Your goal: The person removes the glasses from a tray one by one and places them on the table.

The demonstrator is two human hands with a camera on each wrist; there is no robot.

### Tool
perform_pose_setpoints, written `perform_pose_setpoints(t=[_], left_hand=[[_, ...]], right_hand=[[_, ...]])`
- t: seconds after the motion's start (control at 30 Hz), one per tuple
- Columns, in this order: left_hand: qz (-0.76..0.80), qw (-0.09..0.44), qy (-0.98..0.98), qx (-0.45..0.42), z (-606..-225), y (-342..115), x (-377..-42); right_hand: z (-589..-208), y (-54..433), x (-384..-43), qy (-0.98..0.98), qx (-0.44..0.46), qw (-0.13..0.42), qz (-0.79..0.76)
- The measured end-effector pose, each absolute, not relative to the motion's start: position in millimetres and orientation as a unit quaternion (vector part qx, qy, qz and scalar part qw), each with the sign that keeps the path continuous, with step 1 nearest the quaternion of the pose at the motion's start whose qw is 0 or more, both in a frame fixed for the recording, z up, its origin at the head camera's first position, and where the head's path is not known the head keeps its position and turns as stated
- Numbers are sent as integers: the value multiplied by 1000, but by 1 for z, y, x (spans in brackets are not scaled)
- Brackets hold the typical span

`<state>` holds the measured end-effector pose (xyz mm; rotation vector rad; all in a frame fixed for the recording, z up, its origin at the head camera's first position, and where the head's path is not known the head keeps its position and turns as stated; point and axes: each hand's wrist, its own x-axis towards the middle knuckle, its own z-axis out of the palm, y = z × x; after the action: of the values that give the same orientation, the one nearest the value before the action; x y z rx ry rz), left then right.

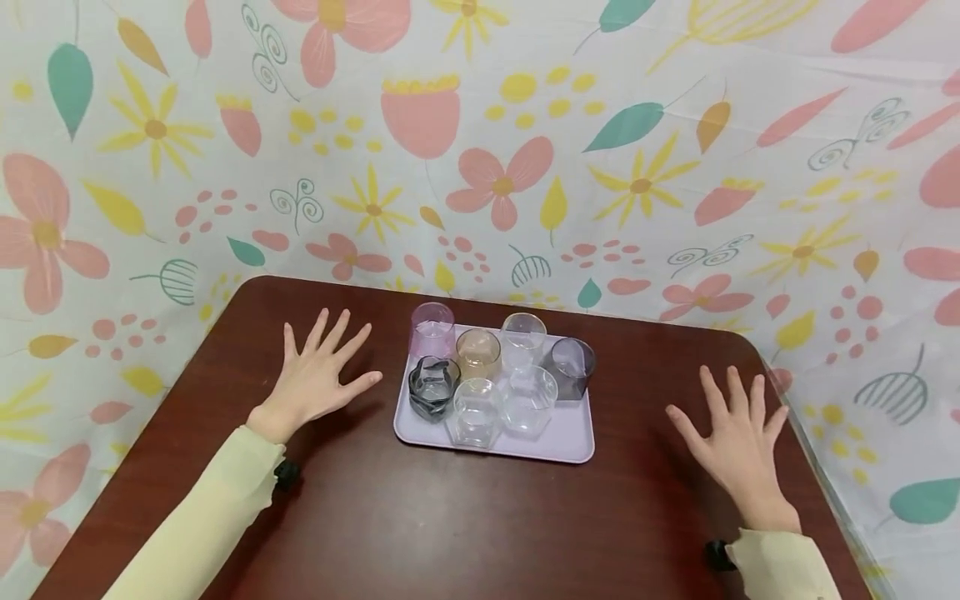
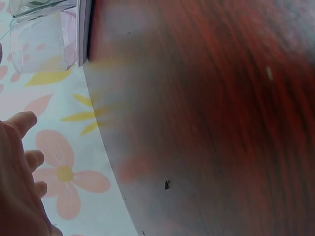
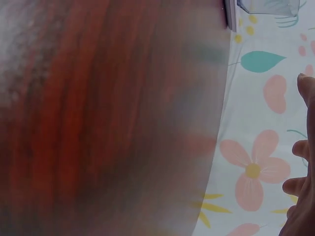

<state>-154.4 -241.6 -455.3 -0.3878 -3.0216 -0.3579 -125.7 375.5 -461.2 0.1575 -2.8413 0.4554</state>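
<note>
My left hand is held over the table to the left of a pale lavender tray, fingers spread and holding nothing. On the other side my right hand hovers with spread fingers, also holding nothing. Glasses crowd the tray: a pink glass at the back left, an amber glass, a clear glass with a yellowish rim, and a smoky grey glass at the right. Along the front are a black faceted glass and two clear glasses, one left of the other.
The dark brown table has rounded far corners and a glossy top. Behind and beside it hangs a white sheet printed with flowers and leaves. Dark bands sit at both wrists, by pale yellow sleeves.
</note>
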Motion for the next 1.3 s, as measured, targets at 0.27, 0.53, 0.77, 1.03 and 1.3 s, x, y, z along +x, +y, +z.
perform_pose_setpoints(t=[0.27,0.53,0.77,1.03,1.3], left_hand=[[-130,32,-984,-119,-459,-234,-154],[-120,32,-986,-111,-462,-239,-150],[-113,30,-987,-109,-463,-247,-149],[-175,21,-979,-100,-462,-250,-147],[-312,-29,-945,-98,-460,-234,-134]], right_hand=[[-450,383,-126,-977,55,134,154],[-452,385,-122,-977,55,135,156],[-457,385,-118,-978,55,134,152],[-459,378,-116,-970,76,143,181],[-455,346,-122,-941,113,137,287]])
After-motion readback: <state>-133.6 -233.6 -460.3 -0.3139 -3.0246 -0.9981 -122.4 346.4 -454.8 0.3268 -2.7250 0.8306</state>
